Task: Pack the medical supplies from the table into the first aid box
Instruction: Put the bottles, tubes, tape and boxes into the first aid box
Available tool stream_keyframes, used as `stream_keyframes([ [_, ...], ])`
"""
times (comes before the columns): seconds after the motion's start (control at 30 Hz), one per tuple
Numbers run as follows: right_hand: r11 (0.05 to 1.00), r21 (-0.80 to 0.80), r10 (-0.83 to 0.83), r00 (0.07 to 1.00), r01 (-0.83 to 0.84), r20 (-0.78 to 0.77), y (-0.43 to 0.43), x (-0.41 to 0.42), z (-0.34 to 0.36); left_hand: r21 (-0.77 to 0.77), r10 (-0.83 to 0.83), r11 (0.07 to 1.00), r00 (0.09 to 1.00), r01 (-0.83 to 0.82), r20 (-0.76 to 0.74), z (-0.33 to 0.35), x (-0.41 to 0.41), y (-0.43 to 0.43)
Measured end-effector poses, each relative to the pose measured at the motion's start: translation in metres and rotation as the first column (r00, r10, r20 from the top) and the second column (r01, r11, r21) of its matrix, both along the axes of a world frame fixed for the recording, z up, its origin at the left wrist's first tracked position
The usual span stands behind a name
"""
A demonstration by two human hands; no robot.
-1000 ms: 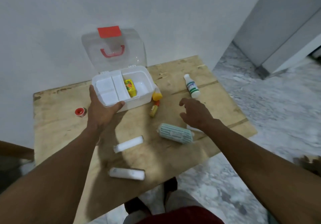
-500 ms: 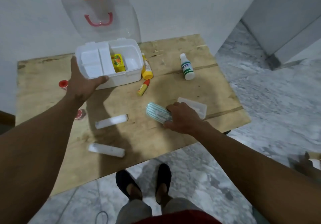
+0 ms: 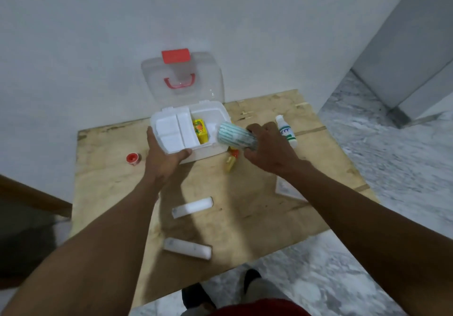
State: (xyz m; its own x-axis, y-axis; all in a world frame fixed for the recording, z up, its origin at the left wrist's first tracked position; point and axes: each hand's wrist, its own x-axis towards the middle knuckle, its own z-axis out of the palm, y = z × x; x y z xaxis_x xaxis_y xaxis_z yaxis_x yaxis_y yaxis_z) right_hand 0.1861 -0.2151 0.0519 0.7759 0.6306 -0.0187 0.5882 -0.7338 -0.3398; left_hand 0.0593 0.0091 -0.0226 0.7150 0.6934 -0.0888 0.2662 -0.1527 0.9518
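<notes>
- The first aid box (image 3: 207,153) stood at the back of the wooden tabletop (image 3: 110,193), close to the wall, with its clear lid (image 3: 208,77) raised upright behind it.
- A red latch (image 3: 175,56) sat on the lid's top edge, and a red handle (image 3: 179,84) lay below it.
- The left hand (image 3: 161,161) gripped the box's near left corner: the thumb hooked over the front rim and the fingers ran along the left side.
- A white divided tray (image 3: 170,131) filled the left part of the box.
- A yellow packet (image 3: 199,131) stood in the open compartment just right of the tray.
- The right hand (image 3: 268,150) was closed round a green-striped bandage roll (image 3: 234,136), fingers curled over its far end.
- The roll was held off the tabletop, tilted, with its free end over the right rim of the box above the open compartment.
- A white bottle (image 3: 287,133) with a green label lay on the tabletop just right of the right hand.
- A yellow tube (image 3: 231,162) with a red cap lay by the box's front right corner, partly hidden beneath the roll.
- A small red-topped roll (image 3: 133,158) sat on the tabletop left of the left hand.
- Two white oblong packs (image 3: 192,207) (image 3: 187,248) lay nearer the person, between the forearms, one behind the other.
- A flat white packet (image 3: 289,189) lay partly hidden under the right forearm.
</notes>
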Motion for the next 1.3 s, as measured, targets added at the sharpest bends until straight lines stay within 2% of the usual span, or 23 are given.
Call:
stream_keyframes([
  [0.17, 0.998, -0.057, 0.019, 0.99, -0.011, 0.136, 0.045, 0.021, 0.01, -0.003, -0.012, 1.0, 1.0, 0.012, 0.016, 0.005, -0.002, -0.003],
  [0.3, 0.963, -0.249, 0.167, 0.958, -0.108, 0.233, 0.074, 0.041, 0.016, 0.03, -0.005, 1.0, 1.0, 0.004, 0.03, 0.002, -0.001, 0.0],
  [0.47, 0.874, -0.406, 0.303, 0.953, -0.266, 0.027, 0.111, 0.052, 0.006, 0.032, 0.01, 0.999, 0.999, -0.011, 0.031, -0.003, 0.0, 0.0],
  [0.53, 0.865, -0.405, 0.288, 0.954, -0.297, -0.084, 0.123, 0.052, -0.009, 0.025, 0.009, 1.0, 1.0, -0.009, 0.009, -0.005, 0.0, 0.002],
  [0.63, 0.859, -0.381, 0.301, 0.939, -0.342, -0.166, 0.132, 0.051, -0.026, 0.003, 0.024, 1.0, 0.999, -0.024, -0.033, -0.006, -0.001, 0.002],
  [0.83, 0.922, -0.235, 0.219, 0.914, -0.309, -0.341, 0.145, 0.048, -0.037, 0.02, 0.022, 1.0, 1.0, -0.022, -0.019, -0.003, 0.0, 0.001],
  [1.17, 0.977, -0.134, 0.109, 0.926, -0.167, -0.361, 0.151, 0.042, -0.058, 0.05, -0.025, 0.998, 0.999, 0.024, 0.027, 0.001, 0.001, 0.002],
  [1.3, 0.985, -0.11, 0.095, 0.944, -0.136, -0.317, 0.148, 0.036, -0.054, 0.067, -0.024, 0.998, 0.999, 0.021, 0.045, 0.004, 0.0, 0.0],
])
